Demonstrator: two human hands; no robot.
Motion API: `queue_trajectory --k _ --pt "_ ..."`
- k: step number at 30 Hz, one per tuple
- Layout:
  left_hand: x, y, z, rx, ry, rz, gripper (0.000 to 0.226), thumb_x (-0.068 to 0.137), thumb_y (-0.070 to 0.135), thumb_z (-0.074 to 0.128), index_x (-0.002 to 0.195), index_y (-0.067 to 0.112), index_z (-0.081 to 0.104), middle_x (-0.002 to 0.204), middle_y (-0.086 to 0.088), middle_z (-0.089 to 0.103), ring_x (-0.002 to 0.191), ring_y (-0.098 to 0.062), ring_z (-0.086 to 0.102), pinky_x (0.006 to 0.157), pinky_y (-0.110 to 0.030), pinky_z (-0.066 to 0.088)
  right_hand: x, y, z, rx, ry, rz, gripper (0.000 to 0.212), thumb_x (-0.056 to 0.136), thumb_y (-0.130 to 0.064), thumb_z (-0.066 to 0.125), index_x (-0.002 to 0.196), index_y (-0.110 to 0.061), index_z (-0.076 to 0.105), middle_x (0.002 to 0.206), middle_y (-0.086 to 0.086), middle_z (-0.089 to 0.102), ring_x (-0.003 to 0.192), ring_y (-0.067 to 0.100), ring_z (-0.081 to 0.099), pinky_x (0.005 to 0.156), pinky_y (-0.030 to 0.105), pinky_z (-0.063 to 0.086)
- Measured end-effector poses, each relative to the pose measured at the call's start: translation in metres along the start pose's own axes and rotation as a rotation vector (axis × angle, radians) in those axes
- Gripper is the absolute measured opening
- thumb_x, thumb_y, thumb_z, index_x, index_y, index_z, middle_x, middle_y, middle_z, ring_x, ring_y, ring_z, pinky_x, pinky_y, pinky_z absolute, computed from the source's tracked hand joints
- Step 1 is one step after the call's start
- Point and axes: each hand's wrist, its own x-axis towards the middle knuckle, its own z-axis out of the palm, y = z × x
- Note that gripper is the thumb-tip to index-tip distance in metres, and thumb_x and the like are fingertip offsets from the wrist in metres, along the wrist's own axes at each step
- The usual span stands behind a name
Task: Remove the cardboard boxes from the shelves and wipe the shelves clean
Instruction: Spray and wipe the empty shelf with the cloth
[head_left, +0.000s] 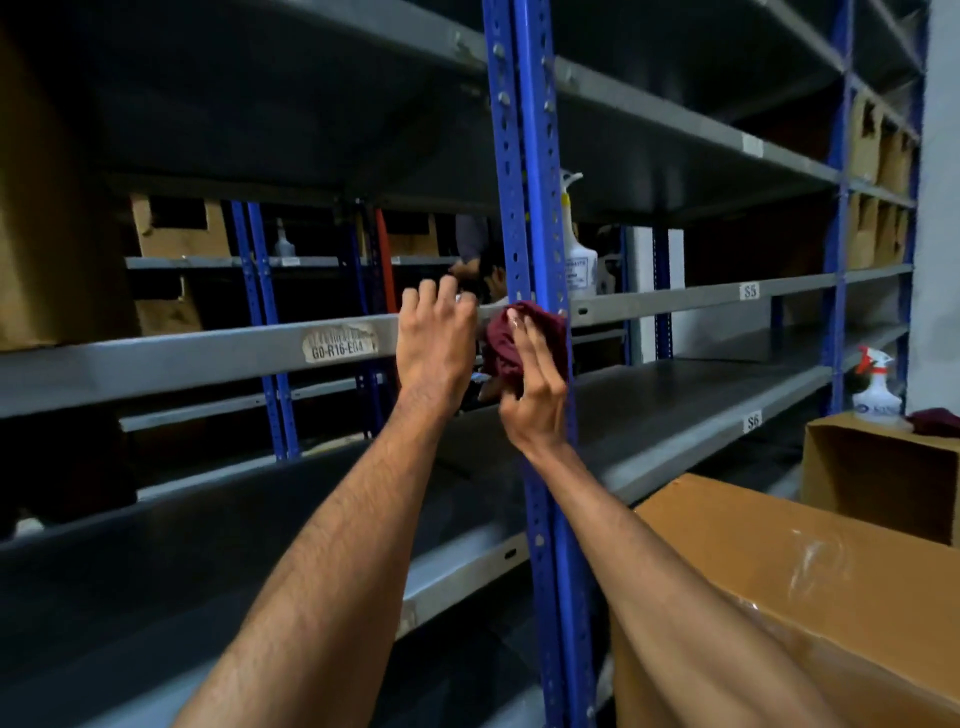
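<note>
My right hand (535, 384) holds a bunched maroon cloth (519, 338) against the blue upright post (524, 156) of the rack, at the level of the grey shelf edge (208, 358). My left hand (434, 345) is just left of it, back toward me, its fingers curled over that same shelf edge. A large brown cardboard box (789, 582) stands at the lower right, below my right forearm. Another tall cardboard box (47, 208) sits on the shelf at the far left. More boxes (878, 156) fill the far right bay.
A white spray bottle (579, 254) stands on the shelf behind the post. A second spray bottle (878, 395) and another maroon cloth (935, 422) sit on an open box (883, 467) at right. A person (475, 244) is partly visible behind the rack.
</note>
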Motion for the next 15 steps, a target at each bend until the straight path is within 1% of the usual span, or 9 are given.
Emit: queue_trajectory --k 2,4,6,8,10,12,13,14,15 --pt "0.002 -0.001 0.002 -0.007 -0.016 0.008 0.02 0.085 0.014 0.06 0.103 0.02 0.066 0.101 -0.003 0.057 0.093 -0.023 0.051 0.082 -0.037 0.039 -0.013 0.007 0.003 -0.047 -0.031 -0.012 0.068 0.088 0.004 0.061 0.151 -0.014 0.041 0.156 0.005 0.039 0.145 0.019 0.037 0.117 0.041 0.035" --pt "0.001 -0.001 0.004 -0.008 -0.016 -0.001 0.021 0.083 0.012 0.061 0.103 0.02 0.066 0.101 -0.003 0.057 0.092 -0.023 0.051 0.083 -0.036 0.04 -0.046 0.018 0.002 -0.084 -0.117 -0.021 0.068 0.091 -0.008 0.065 0.153 -0.018 0.038 0.158 0.004 0.037 0.142 0.026 0.042 0.113 0.045 0.04" --pt "0.001 -0.001 0.004 -0.011 -0.019 -0.006 0.024 0.082 0.011 0.062 0.104 0.018 0.065 0.102 -0.004 0.057 0.093 -0.023 0.051 0.084 -0.037 0.04 -0.078 0.026 -0.001 -0.126 -0.198 -0.041 0.065 0.095 -0.025 0.066 0.153 -0.018 0.038 0.159 0.005 0.035 0.142 0.03 0.04 0.111 0.05 0.04" --pt "0.001 -0.001 0.004 -0.023 -0.025 0.0 0.025 0.083 0.011 0.062 0.107 0.017 0.064 0.104 -0.005 0.056 0.094 -0.024 0.05 0.086 -0.037 0.04 -0.091 0.028 -0.006 -0.146 -0.279 -0.015 0.073 0.094 -0.043 0.065 0.155 -0.019 0.034 0.161 0.007 0.029 0.146 0.028 0.033 0.115 0.05 0.036" --pt "0.0 -0.001 0.004 -0.005 -0.029 0.0 0.025 0.084 0.012 0.062 0.108 0.017 0.064 0.106 -0.006 0.056 0.095 -0.024 0.051 0.087 -0.038 0.041 -0.081 0.022 -0.007 -0.17 -0.345 0.008 0.085 0.092 -0.057 0.062 0.159 -0.024 0.021 0.164 0.007 0.021 0.147 0.029 0.03 0.116 0.049 0.035" --pt "0.001 -0.001 0.006 0.014 -0.031 -0.005 0.024 0.084 0.013 0.061 0.108 0.017 0.065 0.106 -0.006 0.057 0.095 -0.025 0.051 0.087 -0.038 0.041 -0.056 0.015 -0.002 -0.187 -0.346 0.025 0.086 0.094 -0.059 0.055 0.16 -0.029 0.01 0.167 0.004 0.005 0.148 0.031 0.028 0.114 0.05 0.036" --pt "0.001 0.0 0.007 0.02 -0.03 -0.008 0.023 0.085 0.014 0.061 0.107 0.017 0.065 0.106 -0.006 0.057 0.095 -0.025 0.052 0.087 -0.038 0.041 -0.044 0.012 0.002 -0.181 -0.319 0.042 0.083 0.096 -0.057 0.052 0.16 -0.029 0.009 0.167 0.002 0.0 0.149 0.03 0.025 0.114 0.051 0.034" --pt "0.002 0.0 0.007 0.022 -0.029 -0.009 0.023 0.085 0.014 0.062 0.107 0.017 0.065 0.106 -0.006 0.058 0.096 -0.025 0.052 0.087 -0.039 0.042 -0.034 0.01 0.007 -0.177 -0.277 0.06 0.079 0.098 -0.056 0.05 0.16 -0.028 0.01 0.167 0.001 -0.002 0.15 0.029 0.021 0.116 0.051 0.032" --pt "0.002 -0.001 0.008 0.023 -0.03 -0.006 0.022 0.085 0.015 0.062 0.107 0.017 0.066 0.106 -0.007 0.058 0.097 -0.026 0.053 0.088 -0.039 0.042 -0.03 0.008 0.011 -0.181 -0.23 0.078 0.076 0.099 -0.052 0.049 0.16 -0.027 0.011 0.167 0.001 0.001 0.151 0.028 0.02 0.117 0.051 0.032"
